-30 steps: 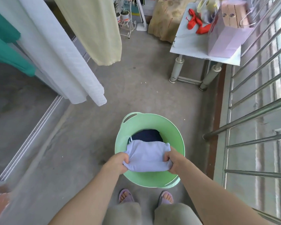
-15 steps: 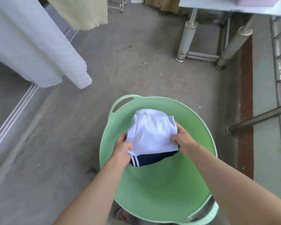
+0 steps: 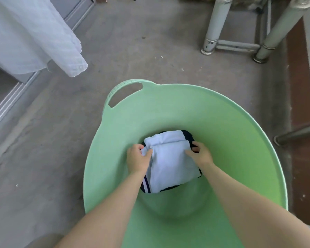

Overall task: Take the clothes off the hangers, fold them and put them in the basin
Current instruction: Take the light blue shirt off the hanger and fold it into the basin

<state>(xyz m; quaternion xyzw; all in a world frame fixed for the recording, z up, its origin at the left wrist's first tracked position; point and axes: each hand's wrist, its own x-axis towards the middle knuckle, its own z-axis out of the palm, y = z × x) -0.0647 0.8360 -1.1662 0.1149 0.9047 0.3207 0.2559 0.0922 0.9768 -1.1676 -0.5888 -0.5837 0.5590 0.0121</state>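
A folded white garment (image 3: 172, 161) lies at the bottom of the green basin (image 3: 231, 133), on top of a dark navy garment (image 3: 188, 135) with white stripes at its edge. My left hand (image 3: 138, 158) grips the white garment's left edge. Resting on its right edge is my right hand (image 3: 199, 154), fingers curled over the fabric. Both forearms reach down into the basin from the bottom of the view.
A white cloth (image 3: 25, 33) hangs at the upper left above a sliding-door track (image 3: 9, 102). Metal table legs (image 3: 213, 25) stand on the concrete floor at the upper right. A metal railing bar (image 3: 297, 133) juts in at the right.
The view has dropped closer to the basin. My hands have lowered the folded white garment from rim height down onto the navy garment at the basin's bottom.
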